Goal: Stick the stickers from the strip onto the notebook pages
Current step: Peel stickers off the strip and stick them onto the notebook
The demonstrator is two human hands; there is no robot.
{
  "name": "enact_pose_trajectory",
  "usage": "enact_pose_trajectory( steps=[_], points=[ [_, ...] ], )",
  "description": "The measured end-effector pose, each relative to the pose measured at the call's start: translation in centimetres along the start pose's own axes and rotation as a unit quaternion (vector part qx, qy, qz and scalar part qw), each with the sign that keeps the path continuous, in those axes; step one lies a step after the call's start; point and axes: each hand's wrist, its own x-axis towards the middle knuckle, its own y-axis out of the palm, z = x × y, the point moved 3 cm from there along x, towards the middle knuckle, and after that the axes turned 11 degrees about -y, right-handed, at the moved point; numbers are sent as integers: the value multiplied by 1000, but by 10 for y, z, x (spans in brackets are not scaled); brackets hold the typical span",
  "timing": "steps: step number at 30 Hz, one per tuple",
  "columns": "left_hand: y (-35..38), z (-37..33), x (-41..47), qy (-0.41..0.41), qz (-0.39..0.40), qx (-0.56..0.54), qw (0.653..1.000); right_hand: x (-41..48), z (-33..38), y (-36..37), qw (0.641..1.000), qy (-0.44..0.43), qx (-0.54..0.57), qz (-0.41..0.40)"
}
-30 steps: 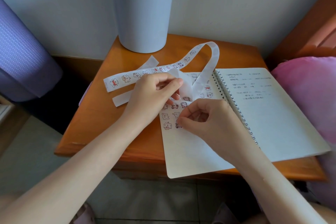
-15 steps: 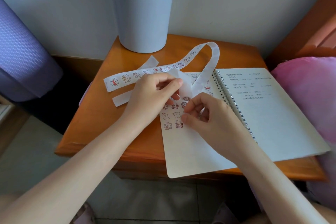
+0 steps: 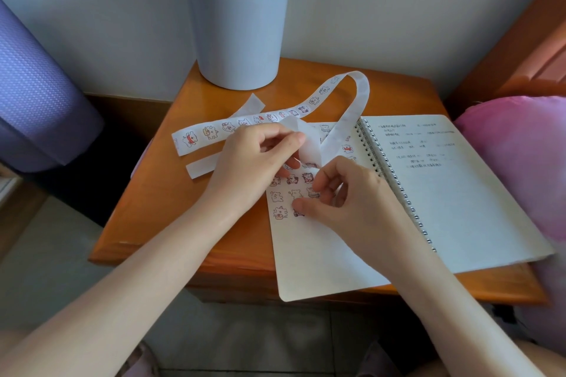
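**At the Sticker Page**

Pinches the folded end of the strip [image 3: 211, 133] in left hand [image 3: 254, 159] fingers, over the open notebook [image 3: 459, 193] on the counter [image 3: 183, 208]. Curls right hand [image 3: 352, 196] fingers above the stickers [image 3: 277, 196] on the left page, thumb pressing paper; cannot tell whether holding one.

Soft, even daylight, moderately bright; its direction cannot be told. The varnished bench [image 3: 159, 190] carries a pale sheen at its far left corner, and the gap to its left sinks into deep shadow. On it, the notebook [image 3: 459, 193] and strip [image 3: 321, 96] look bright but not washed out, though the handwriting is too soft to read. The bench edges bow with lens distortion, and the cushion [image 3: 514, 156] to its right blurs.
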Motion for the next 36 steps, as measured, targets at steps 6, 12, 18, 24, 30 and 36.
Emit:
enact_pose_trajectory(
  steps=[6,12,18,24,30,36],
  points=[
    [-1,-1,0,-3,-3,-24,1000,5,-2,-13,995,-37,10,-87],
    [-1,-3,-1,1,-7,-43,999,14,-3,-22,987,-76,4,-143],
    [-2,-4,-2,9,-10,-56,998,16,-1,-15,982,-95,8,-162],
    [0,-5,-3,16,25,-61,998,20,-1,-21,975,-83,102,-178],
    [1,-8,-5,33,26,-45,998,20,-3,-19,977,-92,83,-175],
    [1,-9,-5,43,25,-37,998,20,-3,-19,977,-101,68,-178]
  ],
)
